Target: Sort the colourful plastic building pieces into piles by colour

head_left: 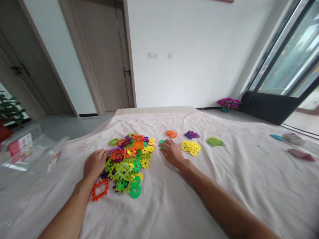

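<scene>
A mixed heap of plastic interlocking pieces (124, 169) in orange, green, yellow and purple lies on the cloth. My left hand (95, 163) rests against the heap's left edge, its fingers reaching toward the pieces and the tips partly hidden. Below it lies an orange square frame piece (100, 190). To the right of the heap, my right hand (171, 152) has its bent fingers on a green flower-shaped piece (161, 141), which they partly cover. Beside that hand is a cluster of yellow flower-shaped pieces (191, 147).
Separate small groups of orange (171, 133), purple (191, 134) and light green pieces (215, 141) lie farther back and right. Clear plastic packaging (32, 156) sits at the left. A blue item (277, 137) and a pink item (301, 154) lie at the far right of the cloth-covered surface (236, 186).
</scene>
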Available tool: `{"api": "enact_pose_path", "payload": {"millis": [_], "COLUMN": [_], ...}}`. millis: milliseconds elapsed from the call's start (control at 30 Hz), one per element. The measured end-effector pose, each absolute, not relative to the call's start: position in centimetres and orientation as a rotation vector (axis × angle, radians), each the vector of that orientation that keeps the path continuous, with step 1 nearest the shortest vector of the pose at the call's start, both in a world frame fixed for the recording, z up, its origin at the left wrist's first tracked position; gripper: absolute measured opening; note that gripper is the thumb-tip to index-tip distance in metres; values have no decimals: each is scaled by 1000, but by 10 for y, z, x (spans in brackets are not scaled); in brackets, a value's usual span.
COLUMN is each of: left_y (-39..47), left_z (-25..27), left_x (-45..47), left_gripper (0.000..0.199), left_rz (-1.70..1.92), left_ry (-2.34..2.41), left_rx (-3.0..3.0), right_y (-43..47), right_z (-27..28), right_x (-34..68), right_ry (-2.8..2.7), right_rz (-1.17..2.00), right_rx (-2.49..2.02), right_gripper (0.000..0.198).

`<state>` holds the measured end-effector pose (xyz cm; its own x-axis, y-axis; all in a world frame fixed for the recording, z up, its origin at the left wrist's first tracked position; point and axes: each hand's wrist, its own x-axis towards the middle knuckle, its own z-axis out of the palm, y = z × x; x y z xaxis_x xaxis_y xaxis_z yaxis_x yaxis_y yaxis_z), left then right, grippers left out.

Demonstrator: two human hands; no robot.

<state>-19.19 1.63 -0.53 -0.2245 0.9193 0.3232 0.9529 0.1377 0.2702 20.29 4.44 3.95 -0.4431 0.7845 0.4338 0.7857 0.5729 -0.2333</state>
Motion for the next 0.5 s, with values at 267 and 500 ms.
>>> {"api": "enact_pose_path", "payload": {"millis": [267,500], "left_y": [16,17], "left_z": [-5,-5], "left_x": [-193,-193], "left_gripper": [44,44], "left_rz": [-656,-654], "left_ry": [-2305,-2312], "left_rx": [-1897,-1895], "right_y": [10,7], "right_z": [40,35], "right_x": [158,154], "right_ry": [-2558,-2474], "right_rz": [102,237], "right_rx": [-854,-898], "right_gripper": [33,20]}}
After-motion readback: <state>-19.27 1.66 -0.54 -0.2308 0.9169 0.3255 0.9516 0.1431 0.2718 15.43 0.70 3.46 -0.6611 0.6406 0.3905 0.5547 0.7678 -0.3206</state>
